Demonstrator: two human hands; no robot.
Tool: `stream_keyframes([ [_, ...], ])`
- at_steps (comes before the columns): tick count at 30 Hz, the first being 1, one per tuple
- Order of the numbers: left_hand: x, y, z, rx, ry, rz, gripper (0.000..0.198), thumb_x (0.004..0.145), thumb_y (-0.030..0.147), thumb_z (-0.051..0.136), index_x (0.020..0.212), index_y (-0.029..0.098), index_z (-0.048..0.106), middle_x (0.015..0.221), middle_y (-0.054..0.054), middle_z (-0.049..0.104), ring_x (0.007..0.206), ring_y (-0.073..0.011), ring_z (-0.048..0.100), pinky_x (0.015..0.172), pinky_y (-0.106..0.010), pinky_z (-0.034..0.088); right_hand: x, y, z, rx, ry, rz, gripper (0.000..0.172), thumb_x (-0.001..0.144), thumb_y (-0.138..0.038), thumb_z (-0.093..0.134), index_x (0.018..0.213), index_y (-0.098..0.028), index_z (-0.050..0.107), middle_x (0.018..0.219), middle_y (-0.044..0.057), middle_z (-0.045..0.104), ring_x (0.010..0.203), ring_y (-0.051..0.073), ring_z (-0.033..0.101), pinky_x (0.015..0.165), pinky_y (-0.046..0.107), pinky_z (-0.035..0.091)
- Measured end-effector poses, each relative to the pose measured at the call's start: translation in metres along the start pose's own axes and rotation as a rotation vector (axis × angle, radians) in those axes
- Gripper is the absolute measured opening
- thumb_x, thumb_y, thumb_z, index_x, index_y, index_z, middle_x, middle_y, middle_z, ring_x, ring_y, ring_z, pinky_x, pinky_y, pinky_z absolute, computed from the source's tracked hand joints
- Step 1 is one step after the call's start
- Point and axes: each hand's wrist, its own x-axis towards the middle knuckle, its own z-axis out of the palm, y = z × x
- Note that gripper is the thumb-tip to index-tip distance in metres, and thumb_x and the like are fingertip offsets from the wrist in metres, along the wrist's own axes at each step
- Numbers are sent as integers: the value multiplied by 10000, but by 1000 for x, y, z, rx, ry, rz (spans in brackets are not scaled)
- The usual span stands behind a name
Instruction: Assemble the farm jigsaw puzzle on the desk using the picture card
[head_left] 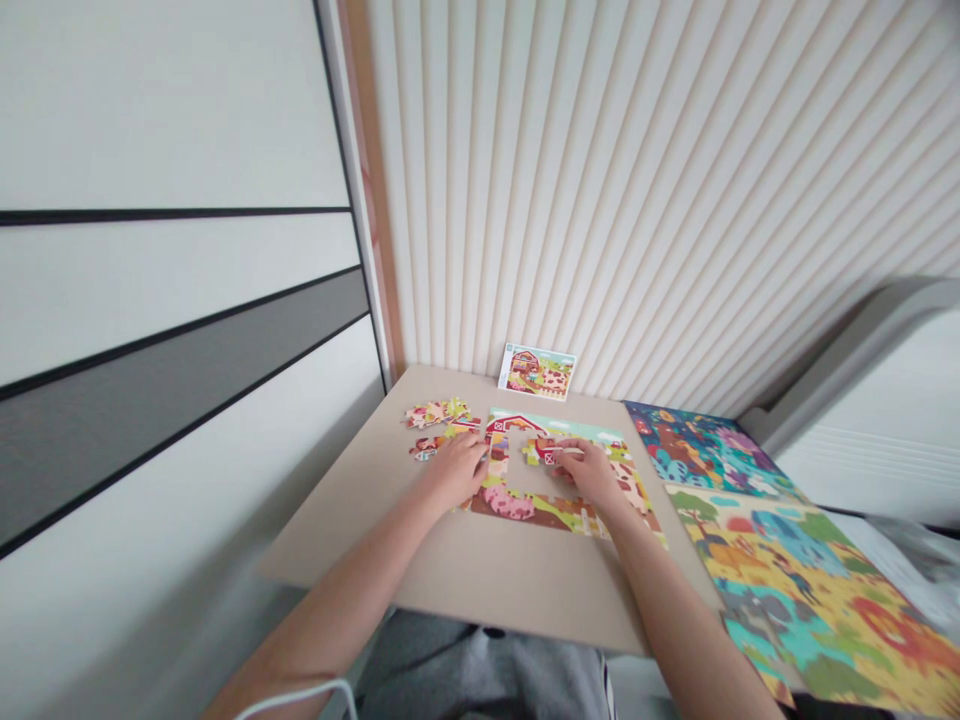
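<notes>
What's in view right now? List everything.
striped wall panel: one, white and grey, left
ribbed wall panel: one, cream, ahead
board: one, beige, under the puzzle
picture card: one, farm scene, far edge
farm jigsaw puzzle: one, multicoloured, part-built, mid-board
loose puzzle pieces: several, pink and yellow, left
patterned panels: two, multicoloured, right
grey trousers: one pair, grey, below
white cable: one, white, bottom left
left hand: one, bare, on the puzzle
right hand: one, bare, on the puzzle

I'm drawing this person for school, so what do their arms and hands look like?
Both arms are bare, with no sleeves, and there are no gloves on the left hand or right hand. A thin white cable curves beside the left arm.
</notes>
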Motion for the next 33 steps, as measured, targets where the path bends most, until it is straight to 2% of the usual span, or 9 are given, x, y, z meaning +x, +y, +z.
stream_keyframes([
  [12, 0, 1, 3, -12, 17, 17, 238, 942, 199, 503, 1073, 199, 701, 1100, -87, 668, 1103, -237, 589, 1036, -399, 451, -2, 0, 1, -6, -11, -25, 292, 818, -415, 680, 1017, -205, 642, 792, 37, 774, 651, 187, 727, 491, 215, 430],
  [33, 1, 8, -4, -28, -6, 25, 229, 954, 201, 492, 1057, 207, 697, 1042, -81, 669, 1054, -238, 605, 981, -391, 475, -11, -11, 2, 48, -29, -44, 347, 792, -467, 705, 989, -187, 650, 744, 42, 758, 656, 198, 725, 510, 222, 439],
])
